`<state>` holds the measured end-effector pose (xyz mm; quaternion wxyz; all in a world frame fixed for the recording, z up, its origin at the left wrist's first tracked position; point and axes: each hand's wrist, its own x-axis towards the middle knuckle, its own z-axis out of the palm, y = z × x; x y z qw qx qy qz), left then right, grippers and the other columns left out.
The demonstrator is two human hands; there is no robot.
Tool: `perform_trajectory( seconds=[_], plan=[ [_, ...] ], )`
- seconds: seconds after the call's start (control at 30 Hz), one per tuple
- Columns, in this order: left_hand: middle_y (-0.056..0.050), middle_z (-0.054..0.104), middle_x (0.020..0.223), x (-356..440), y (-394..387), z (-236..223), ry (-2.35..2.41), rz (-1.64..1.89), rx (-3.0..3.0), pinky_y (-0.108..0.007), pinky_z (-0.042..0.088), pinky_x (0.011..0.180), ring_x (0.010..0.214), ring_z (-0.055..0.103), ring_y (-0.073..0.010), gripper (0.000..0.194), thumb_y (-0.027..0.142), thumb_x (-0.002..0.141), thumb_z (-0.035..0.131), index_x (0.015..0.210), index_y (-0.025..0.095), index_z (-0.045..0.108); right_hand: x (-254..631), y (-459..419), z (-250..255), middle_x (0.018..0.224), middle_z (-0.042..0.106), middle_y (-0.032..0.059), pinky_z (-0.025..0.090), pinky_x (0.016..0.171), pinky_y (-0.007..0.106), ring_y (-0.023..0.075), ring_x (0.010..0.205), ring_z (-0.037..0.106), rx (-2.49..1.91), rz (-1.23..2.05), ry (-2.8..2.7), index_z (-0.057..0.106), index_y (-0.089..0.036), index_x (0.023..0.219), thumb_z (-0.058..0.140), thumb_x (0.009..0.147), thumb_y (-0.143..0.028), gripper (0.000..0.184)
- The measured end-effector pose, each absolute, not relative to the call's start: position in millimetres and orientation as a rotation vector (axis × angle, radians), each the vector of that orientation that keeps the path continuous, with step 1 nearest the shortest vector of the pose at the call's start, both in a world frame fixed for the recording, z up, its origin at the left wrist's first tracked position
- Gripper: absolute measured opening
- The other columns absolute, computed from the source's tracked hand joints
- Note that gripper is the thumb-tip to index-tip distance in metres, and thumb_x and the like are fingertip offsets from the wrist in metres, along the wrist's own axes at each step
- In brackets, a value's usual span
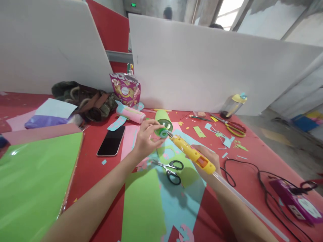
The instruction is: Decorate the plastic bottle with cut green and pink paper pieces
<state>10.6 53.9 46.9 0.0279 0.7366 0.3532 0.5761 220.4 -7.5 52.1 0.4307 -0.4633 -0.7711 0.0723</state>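
Near the middle of the table, my left hand [148,136] is closed in a pinch on a small round blue-and-green piece [163,133]. My right hand [208,158] grips a yellow hot glue gun [193,153], a long clear glue stick trailing from its back end. The gun's metal nozzle is at the right edge of the round piece; whether they touch I cannot tell. Right behind my left fingers is a green paper-wrapped cylinder [163,115] with a shiny green end facing me. Black-handled scissors [169,168] lie below both hands on green paper [141,205] and blue paper [181,205].
A phone [111,141], a pink paper-covered tube [131,114] and a snack bag [126,90] are left of centre. Larger scissors [233,127], a bottle [232,106] and paper scraps lie to the right. A black cord runs to a purple power strip [295,200]. White panels [202,70] stand behind.
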Motion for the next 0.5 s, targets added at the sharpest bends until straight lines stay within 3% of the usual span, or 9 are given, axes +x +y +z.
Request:
perform_trajectory(
  seconds=[0.17,0.5],
  plan=[
    [-0.011,0.058,0.107,11,53,49,0.960,1.727,2.288,-0.043,0.040,0.093,0.108,0.049,-0.0233,0.025,0.014,0.066,0.064,0.091,0.015,0.057,215,-14,65,0.060,0.060,0.0005,0.042,0.048,0.021,0.0118,0.052,0.056,-1.212,-0.014,-2.030,0.054,-0.019,0.077,0.049,0.074,-0.020,0.007],
    [-0.012,0.062,0.105,13,52,49,0.918,1.683,2.301,-0.045,0.042,0.092,0.107,0.052,-0.0221,0.025,0.014,0.070,0.060,0.094,0.015,0.057,214,-17,68,0.060,0.059,0.0013,0.038,0.048,0.021,0.0126,0.053,0.054,-1.285,-0.095,-2.064,0.051,-0.021,0.072,0.041,0.076,-0.022,0.011]
  ],
)
